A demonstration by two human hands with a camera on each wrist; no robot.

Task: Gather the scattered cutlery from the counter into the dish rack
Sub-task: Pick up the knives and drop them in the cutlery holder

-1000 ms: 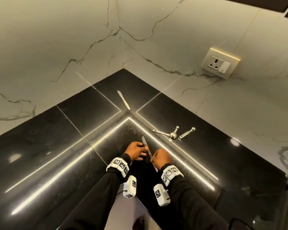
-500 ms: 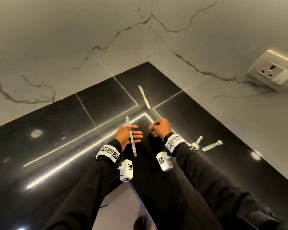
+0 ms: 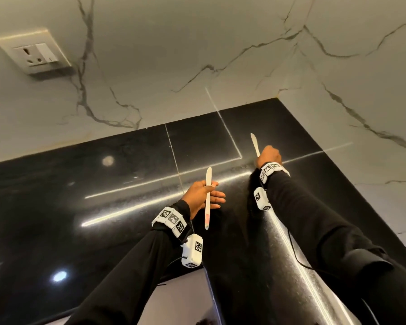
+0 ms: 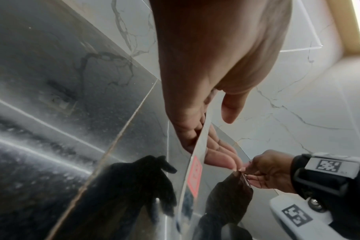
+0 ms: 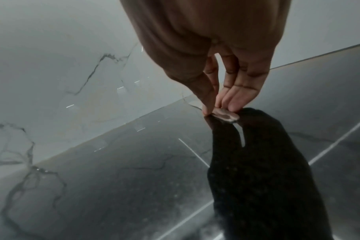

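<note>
Cutlery in view: two slim, flat, pale metal knives, one per hand. Surroundings: glossy black stone counter (image 3: 103,207) with thin pale seams and bright light streaks, meeting white grey-veined marble walls (image 3: 197,55) at an inner corner; a wall socket (image 3: 34,52) sits on the wall, upper left. Nothing lies between the hands.

First knife (image 3: 208,198): held by the left hand (image 3: 201,195) above the counter, thumb over the shaft, fingers only loosely curled beneath. Long axis runs near-to-far, one end toward the wall, the other toward the person. Left wrist view shows a pinkish-red label on the flat near end (image 4: 195,177).

Second knife (image 3: 254,144): lying on the counter near the corner, free end pointing to the far wall, long axis roughly parallel with the first. The right hand (image 3: 268,156) pinches its near end; in the right wrist view the thumb and fingertips (image 5: 233,106) close narrowly on the rounded metal end (image 5: 225,116) at the surface, mirrored in the polish.

Both wrists carry white marker-tagged bands; sleeves black.
</note>
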